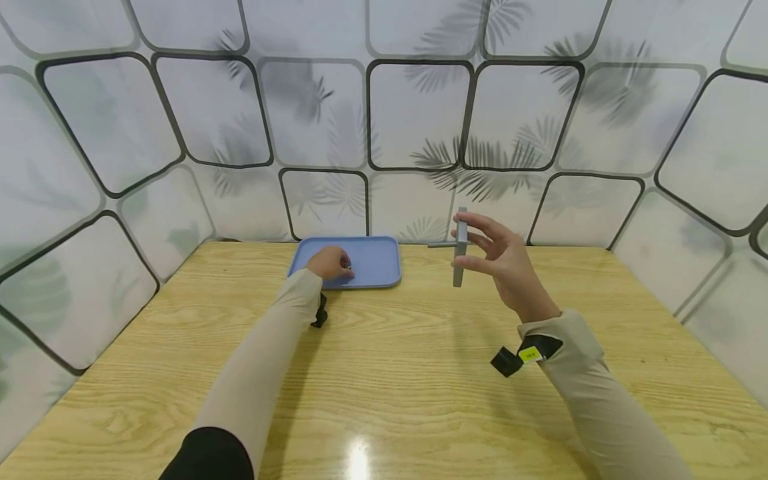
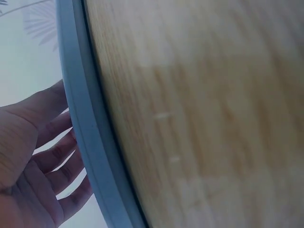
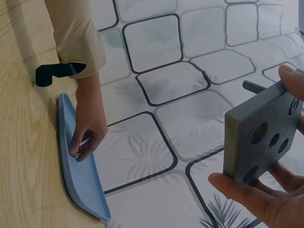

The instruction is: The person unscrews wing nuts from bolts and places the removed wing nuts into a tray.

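Note:
My right hand [image 1: 509, 270] holds a grey metal block [image 1: 460, 257] upright above the table, thumb on its lower part and fingers near its top. Several round holes show in the block's face in the right wrist view, and a threaded bolt [image 3: 254, 87] sticks out of its other side. Over the blue tray [image 1: 379, 257], my left hand [image 1: 327, 263] has its fingertips low near the tray floor. Thumb and fingers pinch a small shiny metal piece [image 3: 76, 154], mostly hidden by them; I cannot tell its exact kind. The tray rim [image 2: 88, 109] crosses the left wrist view.
A light wooden table [image 1: 384, 360] carries the tray at its back edge, left of the middle. Behind and at both sides stands a pale patterned curtain [image 1: 414, 113]. Each wrist wears a black camera mount, the right one [image 1: 507, 361] hanging close over the table.

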`<state>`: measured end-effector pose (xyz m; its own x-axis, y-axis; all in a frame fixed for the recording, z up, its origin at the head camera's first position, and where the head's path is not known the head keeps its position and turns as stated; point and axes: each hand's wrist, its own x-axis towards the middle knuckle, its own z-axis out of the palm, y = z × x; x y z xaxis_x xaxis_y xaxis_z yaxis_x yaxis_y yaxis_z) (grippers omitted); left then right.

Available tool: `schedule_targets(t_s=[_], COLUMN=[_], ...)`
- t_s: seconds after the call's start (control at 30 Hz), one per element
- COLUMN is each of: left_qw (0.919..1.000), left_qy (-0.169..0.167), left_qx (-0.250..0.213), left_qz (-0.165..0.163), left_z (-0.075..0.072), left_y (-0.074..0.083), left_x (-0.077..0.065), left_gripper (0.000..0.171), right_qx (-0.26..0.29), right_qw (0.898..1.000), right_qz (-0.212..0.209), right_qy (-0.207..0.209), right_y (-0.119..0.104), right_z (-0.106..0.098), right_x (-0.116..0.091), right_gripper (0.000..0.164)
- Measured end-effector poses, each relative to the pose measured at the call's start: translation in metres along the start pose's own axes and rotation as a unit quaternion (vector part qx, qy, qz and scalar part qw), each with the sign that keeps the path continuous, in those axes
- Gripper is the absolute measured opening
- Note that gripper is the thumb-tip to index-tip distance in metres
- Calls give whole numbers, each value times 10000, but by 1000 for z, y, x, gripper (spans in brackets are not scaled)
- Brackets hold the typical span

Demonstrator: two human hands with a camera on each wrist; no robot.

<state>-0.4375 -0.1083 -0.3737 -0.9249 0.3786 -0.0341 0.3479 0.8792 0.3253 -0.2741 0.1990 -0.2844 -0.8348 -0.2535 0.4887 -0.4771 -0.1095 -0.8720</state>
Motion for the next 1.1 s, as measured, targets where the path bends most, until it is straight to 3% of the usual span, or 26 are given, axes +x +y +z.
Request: schedule_targets(t_s=[0.43,0.67,0.77,0.87,1.1], left_qw=[9997,9998,9999,9984,9837], left_qy=[-100,-112,97,542,1685], left_qx=[-36,-63,-73,-67,465], left_qz=[218,120,-34,-120,417], left_z=[1,0,-1,-4,-14], left_y=[1,3,6,13,42], left_x=[3,0,-5,-14,-36], left_gripper=[40,61,69,66,52], right_qx=[-35,-34,12,65,-86], right_qw=[10000,10000,9999,9996,9983], right_qz=[61,88,144,229,529], right_qy=[-5,-15,-68,-117,-212], right_y=[-1,0,1,2,2], right_z=[0,0,0,0,-3], right_x=[0,0,0,0,1], right_gripper=[58,59,59,58,56])
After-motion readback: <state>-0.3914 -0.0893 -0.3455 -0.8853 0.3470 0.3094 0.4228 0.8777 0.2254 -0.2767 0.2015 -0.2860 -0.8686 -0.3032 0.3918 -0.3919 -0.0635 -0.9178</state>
